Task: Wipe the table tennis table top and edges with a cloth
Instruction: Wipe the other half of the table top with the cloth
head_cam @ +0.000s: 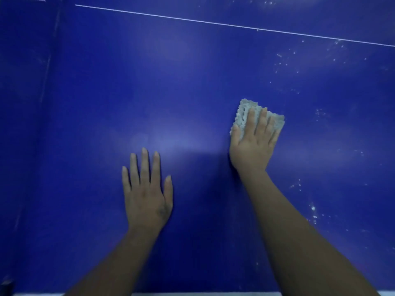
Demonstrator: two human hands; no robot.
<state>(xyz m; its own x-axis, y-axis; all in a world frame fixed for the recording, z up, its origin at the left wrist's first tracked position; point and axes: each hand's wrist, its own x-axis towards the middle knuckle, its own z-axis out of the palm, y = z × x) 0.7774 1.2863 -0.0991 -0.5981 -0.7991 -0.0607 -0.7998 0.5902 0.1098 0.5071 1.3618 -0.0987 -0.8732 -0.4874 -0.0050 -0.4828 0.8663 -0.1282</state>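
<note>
Folded grey cloth (242,115) on blue table top (106,82) at 2 o'clock of centre, far edge running 10 to 4 o'clock, right hand (254,146) pressing it with straight fingers (261,122) pointing 12, left hand (147,191) flat, spread, empty, 8 o'clock from cloth

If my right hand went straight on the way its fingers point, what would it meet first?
The way looks free: past the cloth under the right hand lies only bare table, then the thin white line. The white specks lie off to the right.
</note>
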